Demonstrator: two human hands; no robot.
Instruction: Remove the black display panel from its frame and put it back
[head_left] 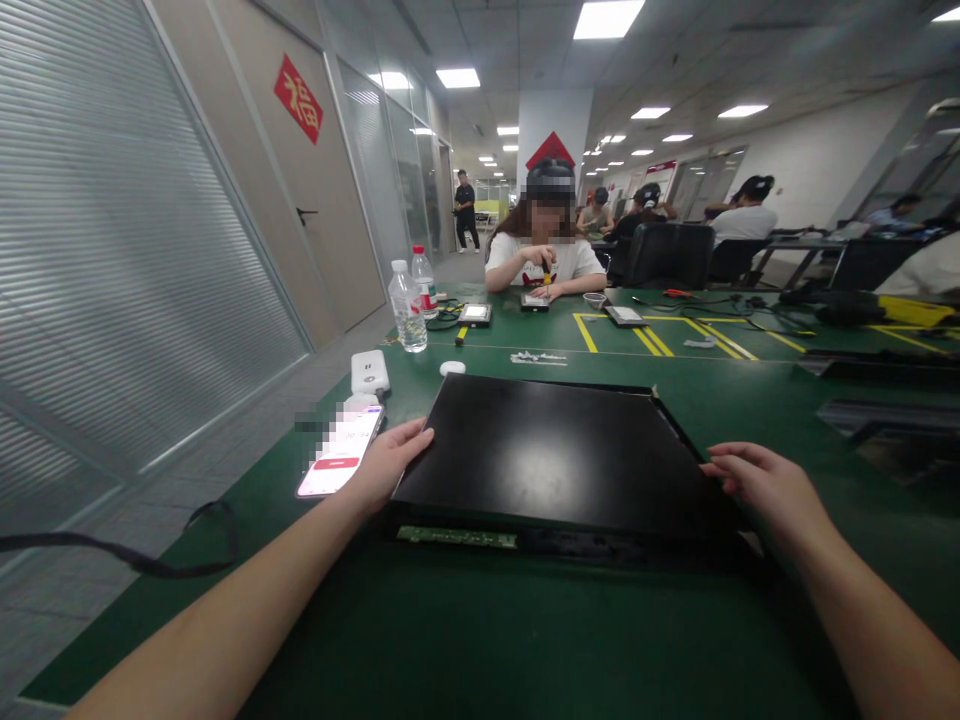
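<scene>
Head view: 1 blk. panel point(540, 450) on grn. table point(525, 640), inboard of L edge; L hand point(390, 460) at panel's L edge, fingers part-bent, grip can't tell. R hand point(765, 485) at panel's R edge, fingers loosely curled, hold can't tell. Nr. table's L edge: phone point(341, 455), pwr. bank point(370, 372), 2 bottles point(409, 312).

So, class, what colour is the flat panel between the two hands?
The panel is black, as the head view shows.

Ceiling lights point(609, 19) shine; hazy glare whitens the black panel point(536, 450).
</scene>
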